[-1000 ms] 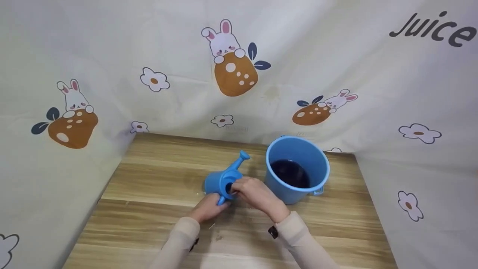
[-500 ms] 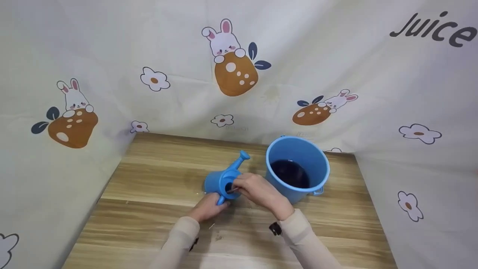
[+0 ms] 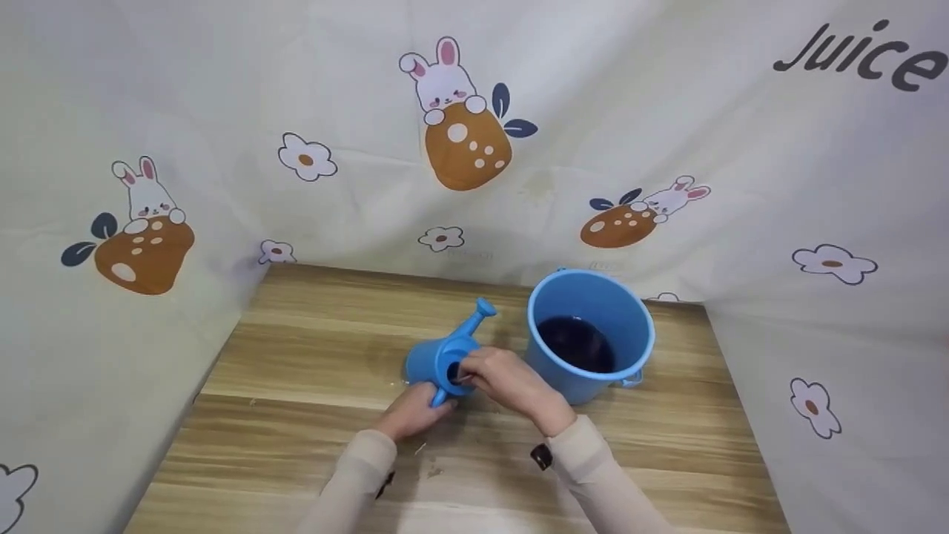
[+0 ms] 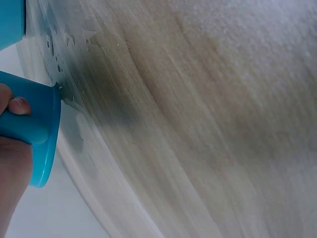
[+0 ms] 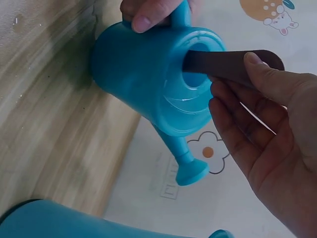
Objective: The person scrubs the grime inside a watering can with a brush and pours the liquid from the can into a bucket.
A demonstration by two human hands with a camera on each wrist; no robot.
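A blue watering can (image 3: 425, 362) stands on the wooden table, its spout pointing up and away. My left hand (image 3: 409, 412) grips its handle; the left wrist view shows fingers curled round that handle (image 4: 27, 128). At the can's round opening, my right hand (image 3: 511, 380) pinches a flat dark brown handle (image 5: 223, 65) between thumb and fingers. The far end of this handle goes down inside the can and is hidden, so its kind does not show. To the right of the can is a blue bucket (image 3: 554, 374) with dark liquid (image 3: 577, 345) in it.
The bucket stands close beside my right hand, near the table's back edge. Water drops (image 4: 58, 67) lie on the tabletop (image 3: 296, 430) by the can. A printed cloth (image 3: 356, 89) rises along the back and both sides.
My right hand shifts slightly right and then back left at the can's opening, still holding the brown handle. The left hand, the can and the bucket stay in place.
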